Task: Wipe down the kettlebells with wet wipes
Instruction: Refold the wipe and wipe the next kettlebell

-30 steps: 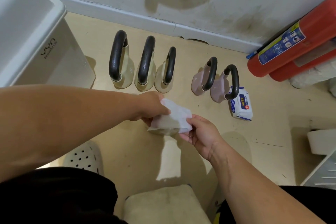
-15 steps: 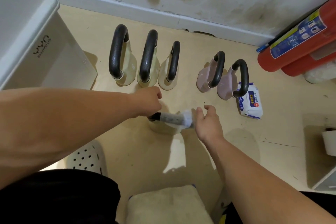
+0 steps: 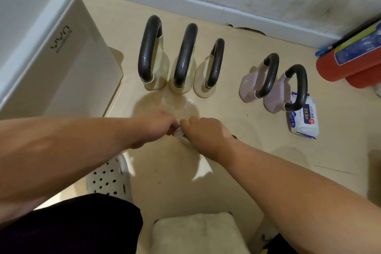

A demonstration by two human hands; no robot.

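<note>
Three cream kettlebells with black handles (image 3: 151, 53) (image 3: 184, 57) (image 3: 212, 68) stand in a row by the wall, and two pink ones (image 3: 266, 76) (image 3: 292, 88) stand to their right. Nearer to me, another kettlebell is almost wholly hidden under my hands; only a dark tip of its handle (image 3: 234, 136) shows. My left hand (image 3: 156, 128) and my right hand (image 3: 204, 136) meet over it, both closed on a white wet wipe (image 3: 178, 134) bunched between them. The wet wipe pack (image 3: 303, 119) lies flat beside the right pink kettlebell.
A big white plastic bin (image 3: 41, 47) fills the left side. Red fire extinguishers (image 3: 350, 57) lie at the right by the wall. A white perforated slipper (image 3: 109, 179) and a pale cushion (image 3: 198, 233) are close below my arms.
The wipe was held spread out between both hands, then laid over the near kettlebell's handle. Now both hands have closed together on it and hide the handle.
</note>
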